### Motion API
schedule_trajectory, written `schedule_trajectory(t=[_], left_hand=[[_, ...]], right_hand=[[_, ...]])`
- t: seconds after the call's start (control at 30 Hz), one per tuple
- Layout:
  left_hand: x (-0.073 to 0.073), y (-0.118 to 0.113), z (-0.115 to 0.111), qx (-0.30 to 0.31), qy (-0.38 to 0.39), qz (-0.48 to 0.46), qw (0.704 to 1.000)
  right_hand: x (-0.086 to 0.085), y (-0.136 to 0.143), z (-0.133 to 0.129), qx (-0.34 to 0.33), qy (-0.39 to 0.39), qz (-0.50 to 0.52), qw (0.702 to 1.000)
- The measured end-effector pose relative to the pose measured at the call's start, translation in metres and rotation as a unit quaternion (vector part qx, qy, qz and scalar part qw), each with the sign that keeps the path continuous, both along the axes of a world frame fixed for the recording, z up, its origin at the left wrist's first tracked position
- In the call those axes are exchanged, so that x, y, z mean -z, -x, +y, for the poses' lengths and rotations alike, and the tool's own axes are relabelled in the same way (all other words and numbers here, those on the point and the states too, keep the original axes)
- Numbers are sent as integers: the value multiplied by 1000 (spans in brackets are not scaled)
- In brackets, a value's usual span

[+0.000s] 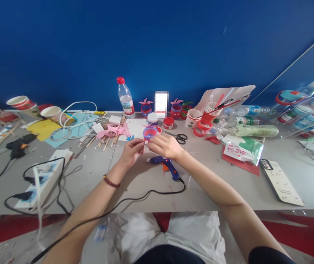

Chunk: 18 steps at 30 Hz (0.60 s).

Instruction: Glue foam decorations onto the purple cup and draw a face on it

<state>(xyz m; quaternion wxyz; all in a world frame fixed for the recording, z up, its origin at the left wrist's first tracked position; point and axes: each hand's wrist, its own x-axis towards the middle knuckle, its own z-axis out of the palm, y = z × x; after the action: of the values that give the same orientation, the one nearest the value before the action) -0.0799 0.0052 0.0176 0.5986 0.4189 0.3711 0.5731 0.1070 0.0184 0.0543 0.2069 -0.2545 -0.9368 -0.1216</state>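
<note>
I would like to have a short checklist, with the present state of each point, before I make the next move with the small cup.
1. Small cup held: ok, in the right hand, with left hand fingertips at its lower edge.
2. Glue gun power light: ok, a red light shows.
3. Nozzle hot enough: cannot tell.
4. Nozzle well away from fingers: not ok, I think; it points towards the left hand, close by.
5. Black cable clear of the arms: not ok, it crosses the left forearm.
6. Bottle upright, red cap on: ok.
</note>
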Motion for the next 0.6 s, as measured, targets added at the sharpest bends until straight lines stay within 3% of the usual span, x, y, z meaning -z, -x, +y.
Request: schedule_trajectory(t=[0.13, 0.4, 0.6], left_hand=[[1, -1, 1, -27, -5, 20, 999], [6, 0, 3, -53, -8, 36, 998], [0, -3, 2, -62, 2, 40, 997]], right_hand=[[-3, 2, 0, 26, 31, -33, 999], [2, 0, 4, 13, -7, -19, 1000], [5, -2, 6, -8, -60, -5, 998]])
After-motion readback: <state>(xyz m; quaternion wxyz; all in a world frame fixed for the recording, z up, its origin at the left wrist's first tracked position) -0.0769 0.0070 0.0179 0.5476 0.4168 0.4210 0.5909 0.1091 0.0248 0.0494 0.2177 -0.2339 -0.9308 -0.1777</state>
